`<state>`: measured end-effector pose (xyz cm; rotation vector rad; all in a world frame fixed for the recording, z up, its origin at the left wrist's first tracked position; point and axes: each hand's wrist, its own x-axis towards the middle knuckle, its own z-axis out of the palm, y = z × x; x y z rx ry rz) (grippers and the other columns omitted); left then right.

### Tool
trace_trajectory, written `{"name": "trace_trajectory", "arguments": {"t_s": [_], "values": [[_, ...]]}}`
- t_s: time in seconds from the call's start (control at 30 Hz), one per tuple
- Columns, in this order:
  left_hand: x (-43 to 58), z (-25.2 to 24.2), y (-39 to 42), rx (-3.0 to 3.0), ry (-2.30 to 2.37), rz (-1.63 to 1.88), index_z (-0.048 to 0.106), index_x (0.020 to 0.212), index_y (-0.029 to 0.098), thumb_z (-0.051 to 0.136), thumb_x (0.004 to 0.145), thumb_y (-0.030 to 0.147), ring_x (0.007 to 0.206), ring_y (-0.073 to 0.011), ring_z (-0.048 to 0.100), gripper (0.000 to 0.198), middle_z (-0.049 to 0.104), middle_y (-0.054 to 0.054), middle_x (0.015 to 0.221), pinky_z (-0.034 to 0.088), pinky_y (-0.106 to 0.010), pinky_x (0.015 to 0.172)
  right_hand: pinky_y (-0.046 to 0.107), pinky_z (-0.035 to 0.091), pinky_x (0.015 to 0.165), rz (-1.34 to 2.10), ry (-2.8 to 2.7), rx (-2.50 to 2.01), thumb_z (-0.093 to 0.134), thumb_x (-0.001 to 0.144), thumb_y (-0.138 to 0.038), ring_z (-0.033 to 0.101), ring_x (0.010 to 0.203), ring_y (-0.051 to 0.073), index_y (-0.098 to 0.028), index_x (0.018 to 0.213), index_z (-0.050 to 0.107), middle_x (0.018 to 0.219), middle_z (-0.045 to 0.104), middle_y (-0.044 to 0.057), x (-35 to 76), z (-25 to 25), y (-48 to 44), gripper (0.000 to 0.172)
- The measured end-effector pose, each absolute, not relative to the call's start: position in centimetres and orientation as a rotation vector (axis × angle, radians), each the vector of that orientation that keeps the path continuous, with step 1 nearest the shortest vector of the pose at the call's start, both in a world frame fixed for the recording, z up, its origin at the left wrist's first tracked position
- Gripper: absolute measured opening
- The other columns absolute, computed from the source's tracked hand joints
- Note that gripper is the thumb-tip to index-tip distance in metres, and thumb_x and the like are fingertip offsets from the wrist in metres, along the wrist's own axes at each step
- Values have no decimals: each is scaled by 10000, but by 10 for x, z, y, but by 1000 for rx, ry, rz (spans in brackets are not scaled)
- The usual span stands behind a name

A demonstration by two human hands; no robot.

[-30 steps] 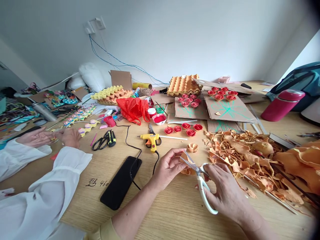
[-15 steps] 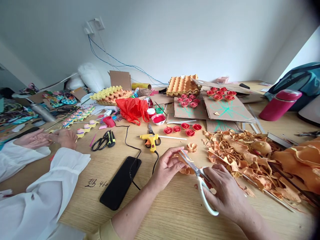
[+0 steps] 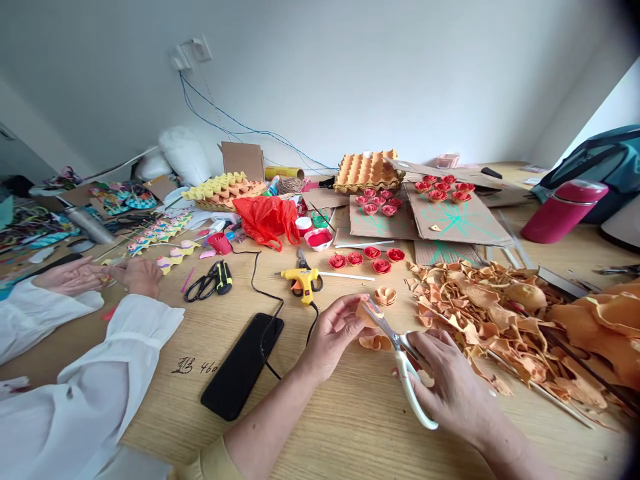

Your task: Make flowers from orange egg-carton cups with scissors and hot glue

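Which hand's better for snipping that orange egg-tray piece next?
Probably the right hand: it holds the white-handled scissors right at the orange egg-tray piece, which the left hand grips.

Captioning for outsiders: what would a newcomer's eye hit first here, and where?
Probably the bright red plastic bag, left of centre toward the back of the table, and the red flowers, grouped mid-table and on the cardboard. Nearer, the right hand holds white-handled scissors, blades at an orange piece in the left hand. The heap of orange scraps spreads at the right.
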<state>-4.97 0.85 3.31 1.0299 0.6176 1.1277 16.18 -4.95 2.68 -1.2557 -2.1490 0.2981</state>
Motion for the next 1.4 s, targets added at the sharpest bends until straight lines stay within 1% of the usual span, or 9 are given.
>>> {"name": "trace_trajectory", "arguments": {"t_s": [0.1,0.27,0.47,0.63,0.8,0.97,1.1,1.23,1.4], "values": [[-49,34,8,1046,647,1125,690,1208,219,801,832,346,1085,-231,671,413,708,-93,1178,584,-355,900,375,406,784,325,-2162,-1261,612,909,-247,484,687,175,-242,838,416,763,535,-22,162,28,-50,209],[-48,37,7,1101,651,1112,694,1190,208,824,808,318,1051,-224,699,418,735,-91,1150,579,-345,918,386,397,807,322,-2162,-1266,614,876,-193,491,698,179,-244,841,411,767,528,-24,162,29,-51,212],[-48,38,6,1120,637,1106,683,1197,203,822,812,303,1039,-211,722,422,762,-84,1122,583,-325,928,397,389,819,284,-2176,-1256,635,854,-202,489,681,176,-245,842,401,754,522,-33,161,27,-50,238],[-50,39,6,1140,625,1112,689,1220,219,808,827,274,1064,-215,726,414,754,-85,1175,586,-318,936,359,384,753,278,-2177,-1241,613,891,-216,473,647,171,-251,814,372,704,494,-46,162,28,-50,256],[-50,40,8,1160,594,1129,689,1238,227,789,844,263,1014,-209,734,408,726,-99,1250,596,-324,903,323,368,682,223,-2193,-1205,581,948,-272,462,607,167,-254,786,350,654,465,-53,161,29,-51,282],[-50,38,8,1112,592,1132,675,1261,231,801,832,281,1061,-235,707,450,690,-120,1313,601,-337,869,314,371,682,185,-2191,-1183,567,983,-283,505,606,165,-250,799,385,644,488,-53,161,30,-52,261],[-51,36,8,1027,604,1086,695,1242,195,787,845,360,1107,-271,695,440,715,-138,1251,587,-378,915,316,364,698,203,-2186,-1194,583,972,-276,488,585,153,-247,783,367,647,494,-57,160,33,-52,288],[-53,35,11,1012,603,1074,707,1225,201,786,844,378,1040,-260,717,428,728,-124,1215,595,-398,902,320,360,722,253,-2157,-1247,587,968,-314,483,609,157,-245,763,354,655,502,-48,158,34,-51,317],[-56,33,13,1049,611,1079,692,1240,216,748,884,341,1016,-226,719,381,726,-99,1207,594,-371,912,334,356,770,298,-2133,-1281,585,954,-303,468,594,143,-238,762,367,655,504,-57,157,34,-50,297]]}}
